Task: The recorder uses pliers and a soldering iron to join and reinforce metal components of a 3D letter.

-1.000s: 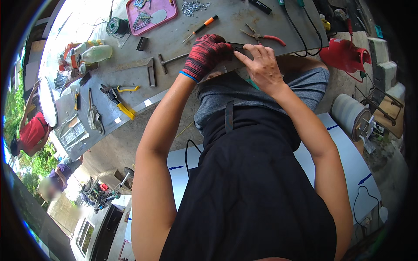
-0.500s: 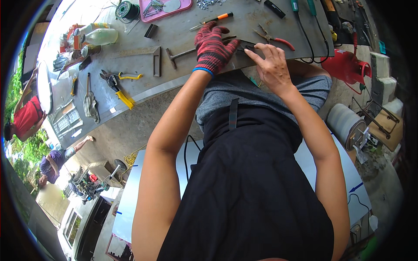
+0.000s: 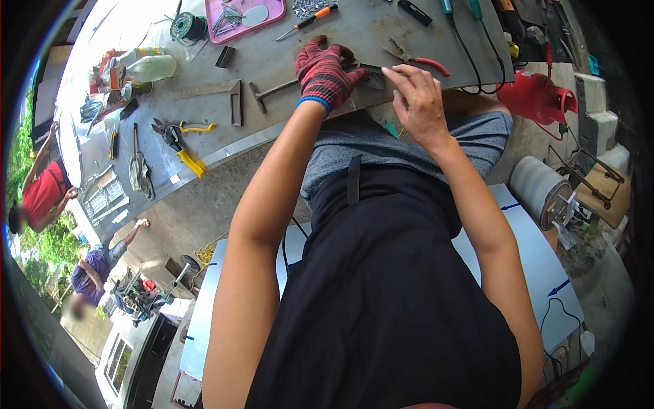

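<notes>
My left hand [image 3: 327, 76], in a red and black knit glove with a blue cuff, is closed over a small dark metal piece [image 3: 372, 69] near the table's front edge. Its fingers curl away from me and hide much of the piece. My bare right hand [image 3: 420, 102] hovers by the other end, fingers loosely stretched and apart, holding nothing; whether a fingertip touches the metal I cannot tell. A hammer [image 3: 278, 87] lies left of the glove, its handle running under it. Beyond the right hand are red-handled pliers [image 3: 428, 64], with jaws apart.
On the metal table [image 3: 225, 75] lie an orange-handled screwdriver [image 3: 310, 20], a metal square [image 3: 236, 105], yellow-handled snips [image 3: 180, 146], a wire spool [image 3: 188, 27] and a pink tray [image 3: 276, 13]. Glass bottles [image 3: 151, 68] stand at left. Two people [image 3: 51, 198] are beyond the table's left side.
My right hand's fingers have lifted and drawn slightly back from the dark piece. The left hand stays over it. The whole view has shifted a little.
</notes>
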`<state>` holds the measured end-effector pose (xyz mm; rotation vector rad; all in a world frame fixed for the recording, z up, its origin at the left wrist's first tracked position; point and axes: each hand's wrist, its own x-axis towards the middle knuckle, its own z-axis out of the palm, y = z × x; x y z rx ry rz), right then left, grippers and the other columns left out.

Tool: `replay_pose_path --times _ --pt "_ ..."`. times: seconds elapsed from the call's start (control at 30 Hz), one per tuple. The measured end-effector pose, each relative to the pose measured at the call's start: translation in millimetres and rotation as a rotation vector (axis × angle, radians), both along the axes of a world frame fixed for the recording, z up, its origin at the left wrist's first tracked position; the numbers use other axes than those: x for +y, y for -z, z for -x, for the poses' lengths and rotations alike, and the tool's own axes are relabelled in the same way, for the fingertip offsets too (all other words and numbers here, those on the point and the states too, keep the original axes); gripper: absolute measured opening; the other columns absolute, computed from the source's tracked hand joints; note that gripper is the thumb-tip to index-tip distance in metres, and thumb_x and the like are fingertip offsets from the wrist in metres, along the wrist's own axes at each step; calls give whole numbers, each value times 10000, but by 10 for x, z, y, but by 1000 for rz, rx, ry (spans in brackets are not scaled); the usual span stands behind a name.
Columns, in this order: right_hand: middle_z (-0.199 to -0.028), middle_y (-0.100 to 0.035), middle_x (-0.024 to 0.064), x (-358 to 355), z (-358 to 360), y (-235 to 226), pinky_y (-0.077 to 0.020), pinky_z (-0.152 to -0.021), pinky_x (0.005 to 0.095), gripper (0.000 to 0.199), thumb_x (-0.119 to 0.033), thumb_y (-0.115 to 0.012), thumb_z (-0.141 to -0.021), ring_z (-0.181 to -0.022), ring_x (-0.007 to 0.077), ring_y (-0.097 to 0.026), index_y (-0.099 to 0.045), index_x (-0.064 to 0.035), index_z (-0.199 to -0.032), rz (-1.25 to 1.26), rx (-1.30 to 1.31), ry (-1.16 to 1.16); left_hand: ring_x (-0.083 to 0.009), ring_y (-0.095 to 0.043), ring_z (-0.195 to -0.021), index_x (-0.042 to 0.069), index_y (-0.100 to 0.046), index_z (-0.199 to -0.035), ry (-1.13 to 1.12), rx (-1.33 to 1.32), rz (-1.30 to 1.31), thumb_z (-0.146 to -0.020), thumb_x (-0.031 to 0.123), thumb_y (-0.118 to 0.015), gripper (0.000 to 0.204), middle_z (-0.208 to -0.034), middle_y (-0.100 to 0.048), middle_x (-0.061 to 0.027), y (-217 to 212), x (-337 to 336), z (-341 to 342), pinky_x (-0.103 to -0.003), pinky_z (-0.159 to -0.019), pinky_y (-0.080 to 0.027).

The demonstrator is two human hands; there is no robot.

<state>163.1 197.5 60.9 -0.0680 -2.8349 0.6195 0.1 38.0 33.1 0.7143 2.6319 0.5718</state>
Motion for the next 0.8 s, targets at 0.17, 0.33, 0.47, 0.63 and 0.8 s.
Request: replay_pose_path --times 0.17,0.33,0.47,0.63,0.8 --pt "-1231 -690 50 120 -139 -10 -475 -973 404 435 -39 -717 -868 -1135 278 -632 -721 -128 -1294 171 109 330 -431 -430 -1468 214 -779 -1207 27 5 30 -771 516 -892 543 -1583 -491 -242 -67 -7 28 -513 -1218 -336" --pt "-1193 -693 53 58 -353 -10 -479 -969 410 376 -14 -718 -853 -1116 281 -632 -735 -116 -1215 281 85 362 -441 -406 -1472 209 -754 -1243 63 -27 56 -799 513 -870 551 -1562 -484 -254 -91 2 57 -526 -1222 -314" --pt "-1197 -675 36 -20 -457 14 -471 -938 407 361 -6 -726 -843 -1095 276 -620 -732 -116 -1187 310 38 339 -433 -408 -1457 198 -753 -1242 79 -27 66 -799 505 -867 550 -1536 -507 -245 -109 4 83 -525 -1214 -307" --pt "-1183 -666 33 5 -476 56 -466 -922 407 342 -9 -731 -841 -1093 271 -616 -730 -119 -1165 323 46 353 -433 -408 -1452 191 -755 -1235 106 -36 93 -796 512 -866 556 -1521 -522 -242 -107 5 113 -523 -1211 -306" --pt "-1164 -658 23 64 -404 22 -470 -904 412 305 -12 -738 -838 -1069 268 -613 -730 -120 -1123 301 68 345 -434 -430 -1455 184 -774 -1205 114 -30 132 -781 542 -880 565 -1550 -493 -259 -140 21 147 -518 -1213 -337"
